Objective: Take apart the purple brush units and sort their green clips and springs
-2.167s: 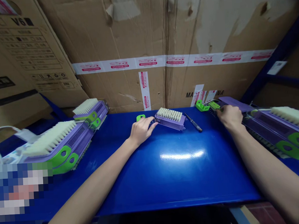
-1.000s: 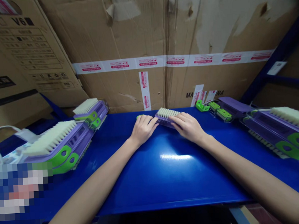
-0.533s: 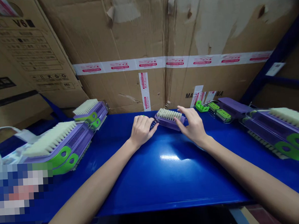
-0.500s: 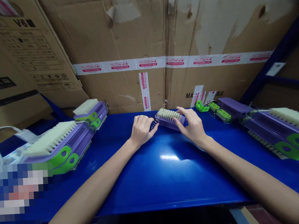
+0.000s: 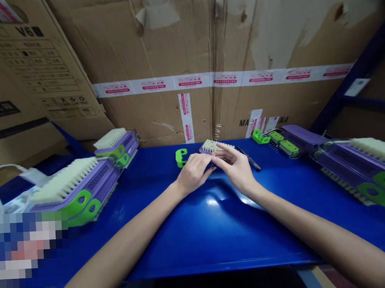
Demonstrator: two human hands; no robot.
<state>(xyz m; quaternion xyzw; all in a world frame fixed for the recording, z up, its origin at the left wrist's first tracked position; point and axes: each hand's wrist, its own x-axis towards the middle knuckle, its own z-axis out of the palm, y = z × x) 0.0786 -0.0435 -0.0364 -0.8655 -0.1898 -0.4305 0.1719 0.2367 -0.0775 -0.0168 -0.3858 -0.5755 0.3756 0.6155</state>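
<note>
Over the bench (image 5: 184,239), the right hand (image 5: 238,167), fingers bent, meets the left hand (image 5: 195,173) at the fingertips; whether either grips anything, I cannot tell. The brush (image 5: 208,145) lies just beyond, long axis roughly sideways, right hand nearer. Clip (image 5: 178,159) left, tool (image 5: 251,160) right.

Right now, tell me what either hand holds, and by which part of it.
It cannot be told: the left hand and right hand meet in front of the middle purple brush, hiding whatever may be pinched between them.
</note>
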